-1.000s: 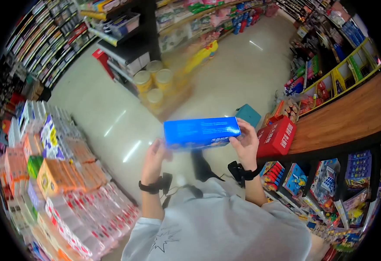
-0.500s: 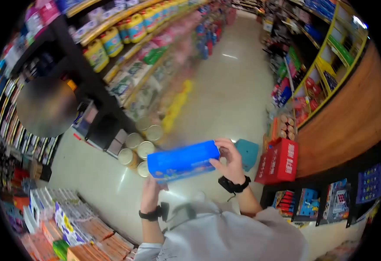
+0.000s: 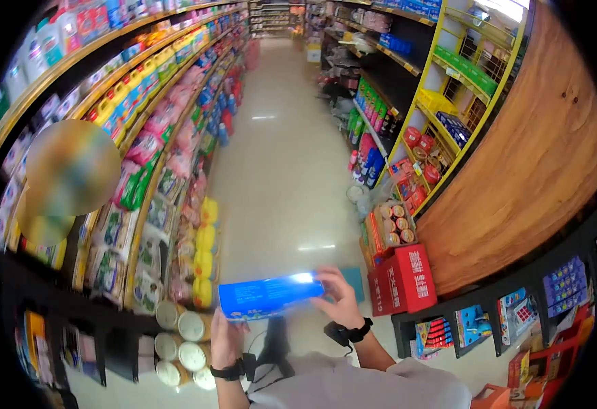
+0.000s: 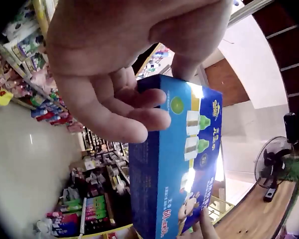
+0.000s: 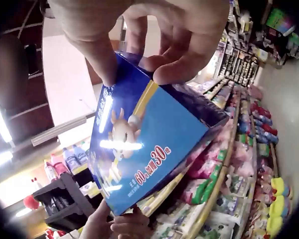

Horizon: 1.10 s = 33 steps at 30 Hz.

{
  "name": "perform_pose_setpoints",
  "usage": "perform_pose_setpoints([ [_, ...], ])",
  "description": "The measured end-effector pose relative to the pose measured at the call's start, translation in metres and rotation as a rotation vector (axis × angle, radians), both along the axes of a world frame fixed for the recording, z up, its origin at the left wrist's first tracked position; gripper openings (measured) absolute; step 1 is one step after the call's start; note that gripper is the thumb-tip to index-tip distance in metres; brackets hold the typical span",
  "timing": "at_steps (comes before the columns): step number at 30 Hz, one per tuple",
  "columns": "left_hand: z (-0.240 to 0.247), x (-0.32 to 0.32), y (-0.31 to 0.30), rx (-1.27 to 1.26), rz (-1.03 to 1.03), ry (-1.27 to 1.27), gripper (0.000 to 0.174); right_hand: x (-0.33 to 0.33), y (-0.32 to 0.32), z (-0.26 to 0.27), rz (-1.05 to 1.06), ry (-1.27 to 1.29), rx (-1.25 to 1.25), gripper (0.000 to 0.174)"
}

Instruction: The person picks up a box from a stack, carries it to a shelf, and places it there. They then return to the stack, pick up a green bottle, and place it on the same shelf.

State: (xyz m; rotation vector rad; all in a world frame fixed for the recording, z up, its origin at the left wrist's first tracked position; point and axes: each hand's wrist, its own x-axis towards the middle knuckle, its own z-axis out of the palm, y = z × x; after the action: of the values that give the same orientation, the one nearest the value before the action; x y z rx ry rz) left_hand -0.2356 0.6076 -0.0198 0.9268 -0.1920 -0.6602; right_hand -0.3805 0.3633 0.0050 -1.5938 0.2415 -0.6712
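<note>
A blue box (image 3: pixel 266 297) with printed pictures is held level in front of the body by both hands. At its left end the left hand (image 3: pixel 227 341) grips the lower corner. The right hand (image 3: pixel 339 300) pinches the opposite end between thumb and fingers. In the left wrist view, curled fingers of the left hand (image 4: pixel 134 64) lie against an edge of the box (image 4: pixel 182 154). From the right wrist, the thumb and fingers of the right hand (image 5: pixel 144 40) hold a corner of the box (image 5: pixel 149 134), which shows a cartoon animal.
An aisle floor (image 3: pixel 278 157) runs ahead between stocked shelves (image 3: pixel 155 123) on the left and a yellow rack (image 3: pixel 441 109) on the right. A red box (image 3: pixel 403 281) stands by a wooden panel (image 3: pixel 503 163). Several round-lidded tubs (image 3: pixel 193 326) sit low at the left.
The head view has swung round to face down the aisle. The box, still in both hands, now appears lower and further left in the head view.
</note>
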Motion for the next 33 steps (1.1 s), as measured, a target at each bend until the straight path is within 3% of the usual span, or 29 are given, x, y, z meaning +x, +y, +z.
perform_pose_setpoints([
  [4, -0.009, 0.099, -0.070, -0.019, -0.075, 0.074, 0.030, 0.082, -0.055, 0.004, -0.093, -0.019, -0.046, 0.050],
  [6, -0.018, 0.147, -0.103, 0.113, -0.097, 0.004, 0.030, 0.113, -0.084, 0.020, -0.160, 0.004, -0.114, 0.051],
  [9, 0.019, 0.205, -0.163, 0.068, -0.188, -0.045, 0.033, 0.152, -0.131, 0.038, -0.199, 0.009, -0.170, 0.050],
  [13, 0.017, 0.268, -0.220, 0.092, -0.288, -0.096, 0.031, 0.192, -0.172, 0.024, -0.287, -0.086, -0.103, 0.051],
  [19, -0.002, 0.343, -0.311, 0.194, -0.281, -0.008, 0.032, 0.265, -0.258, -0.003, -0.335, -0.038, 0.025, 0.052],
  [23, -0.014, 0.407, -0.389, 0.275, -0.273, -0.043, 0.036, 0.327, -0.340, -0.020, -0.353, -0.044, -0.034, 0.051],
  [27, 0.009, 0.470, -0.467, 0.279, -0.325, -0.121, 0.034, 0.389, -0.422, 0.000, -0.345, -0.087, 0.094, 0.051],
  [30, 0.024, 0.520, -0.544, 0.280, -0.314, -0.253, 0.033, 0.426, -0.488, 0.009, -0.382, -0.070, -0.100, 0.052],
  [33, 0.025, 0.553, -0.594, 0.361, -0.296, -0.321, 0.032, 0.457, -0.538, 0.017, -0.411, -0.079, -0.110, 0.054],
])
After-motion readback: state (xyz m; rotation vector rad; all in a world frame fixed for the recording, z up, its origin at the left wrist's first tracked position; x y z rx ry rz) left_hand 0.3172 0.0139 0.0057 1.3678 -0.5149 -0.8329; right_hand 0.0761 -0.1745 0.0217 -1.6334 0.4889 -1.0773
